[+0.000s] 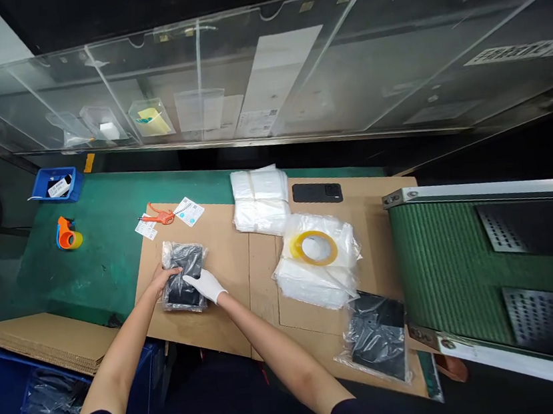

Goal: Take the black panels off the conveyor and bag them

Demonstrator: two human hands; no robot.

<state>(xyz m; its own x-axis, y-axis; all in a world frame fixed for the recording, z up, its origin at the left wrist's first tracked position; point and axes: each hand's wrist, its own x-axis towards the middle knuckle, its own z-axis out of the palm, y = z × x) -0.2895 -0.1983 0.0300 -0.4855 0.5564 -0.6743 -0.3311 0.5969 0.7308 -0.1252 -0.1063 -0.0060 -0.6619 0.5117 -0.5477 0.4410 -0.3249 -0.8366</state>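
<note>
A dark, flat item in a clear plastic bag (185,297) rests on the cardboard sheet (225,223), gripped from both sides. My left hand (163,279), bare, holds its left edge with the thumb on top. On the right side my right hand (206,285), in a white glove, presses its thumb onto the bag; its other fingers are mostly hidden. Just beyond lie an orange-handled tool (161,216) and a printed card (189,211). Another bagged dark item (379,337) lies flat near the cardboard's right front corner.
A roll of yellow tape (332,247) sits on stacked clear bags (311,286), beside a banded bag bundle (260,200) and a phone (316,193). A green conveyor (446,273) borders the right. Leftward are a tape dispenser (67,236), blue tray (75,186) and cardboard stack (51,339).
</note>
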